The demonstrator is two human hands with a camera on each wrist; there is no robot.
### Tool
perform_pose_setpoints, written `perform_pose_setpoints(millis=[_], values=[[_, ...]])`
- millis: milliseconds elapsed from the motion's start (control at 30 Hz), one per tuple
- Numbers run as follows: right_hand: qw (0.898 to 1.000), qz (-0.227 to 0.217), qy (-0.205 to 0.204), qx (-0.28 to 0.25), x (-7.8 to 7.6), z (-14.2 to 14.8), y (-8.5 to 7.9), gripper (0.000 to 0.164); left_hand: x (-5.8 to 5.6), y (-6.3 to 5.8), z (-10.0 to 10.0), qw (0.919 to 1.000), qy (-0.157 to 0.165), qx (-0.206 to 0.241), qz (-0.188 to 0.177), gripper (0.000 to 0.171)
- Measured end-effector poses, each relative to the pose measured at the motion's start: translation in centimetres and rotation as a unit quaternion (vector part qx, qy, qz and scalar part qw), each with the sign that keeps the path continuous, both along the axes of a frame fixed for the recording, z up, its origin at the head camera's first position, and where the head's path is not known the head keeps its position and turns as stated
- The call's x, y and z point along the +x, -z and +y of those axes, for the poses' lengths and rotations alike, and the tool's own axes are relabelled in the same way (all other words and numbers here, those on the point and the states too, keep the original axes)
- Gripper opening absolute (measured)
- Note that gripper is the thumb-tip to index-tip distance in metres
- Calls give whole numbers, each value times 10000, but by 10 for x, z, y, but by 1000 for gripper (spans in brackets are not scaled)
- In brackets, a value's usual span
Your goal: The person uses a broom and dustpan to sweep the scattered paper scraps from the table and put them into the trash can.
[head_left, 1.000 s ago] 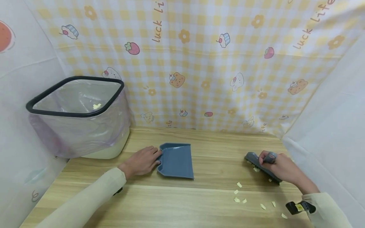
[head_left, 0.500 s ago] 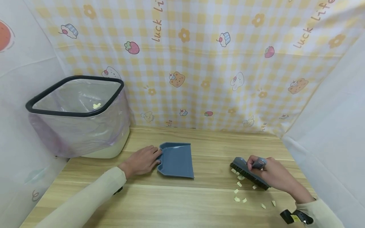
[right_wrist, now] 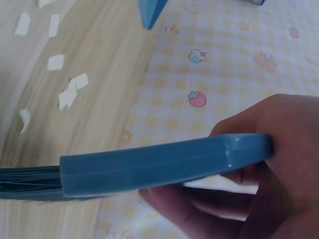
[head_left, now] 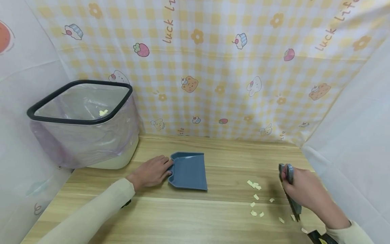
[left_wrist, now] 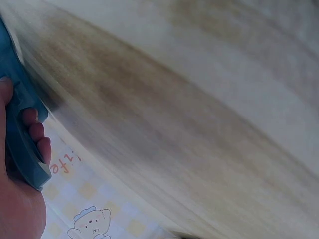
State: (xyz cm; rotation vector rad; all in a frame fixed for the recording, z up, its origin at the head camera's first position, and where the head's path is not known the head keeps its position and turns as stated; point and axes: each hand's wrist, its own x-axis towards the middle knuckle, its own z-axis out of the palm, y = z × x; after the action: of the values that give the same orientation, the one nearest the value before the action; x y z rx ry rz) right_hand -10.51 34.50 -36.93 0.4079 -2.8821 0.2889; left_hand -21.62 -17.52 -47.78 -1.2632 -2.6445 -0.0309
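My left hand (head_left: 153, 171) grips the handle of a blue-grey dustpan (head_left: 189, 172), which lies on the table with its wide edge facing right. In the left wrist view, fingers curl round the dustpan handle (left_wrist: 24, 149). At the right, my right hand (head_left: 307, 189) holds a blue-grey hand brush (head_left: 295, 203), tilted on its edge. The right wrist view shows its dark bristles (right_wrist: 30, 183) and the thumb and fingers around the brush body. Small pale yellow scraps (head_left: 253, 184) lie scattered between dustpan and brush, and a few (head_left: 281, 220) lie near the bristles.
A bin (head_left: 114, 162) with a black rim and a translucent purple bag stands at the back left, some pale scraps (head_left: 103, 113) inside. A yellow checked cloth (head_left: 219, 67) hangs behind the wooden table (head_left: 170, 220). White cloth (head_left: 359, 135) hangs at the right side.
My right hand swept the brush leftward, pushing several scraps toward the dustpan, then moved back right, turning the brush more upright. The left hand and dustpan stayed in place.
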Motion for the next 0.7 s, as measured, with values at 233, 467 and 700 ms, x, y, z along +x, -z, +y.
perform_pose_setpoints(millis=[233,467,700], values=[[9959,-565,690,174,19,17,7,19,0,-1,1,10000,-12,10,-36,28],[9867,-1371,851,192,28,34,25,28,0,-2,1,10000,-4,43,-58,29],[9809,-1777,701,-368,20,15,26,25,1,-3,2,10000,-10,70,-63,31]])
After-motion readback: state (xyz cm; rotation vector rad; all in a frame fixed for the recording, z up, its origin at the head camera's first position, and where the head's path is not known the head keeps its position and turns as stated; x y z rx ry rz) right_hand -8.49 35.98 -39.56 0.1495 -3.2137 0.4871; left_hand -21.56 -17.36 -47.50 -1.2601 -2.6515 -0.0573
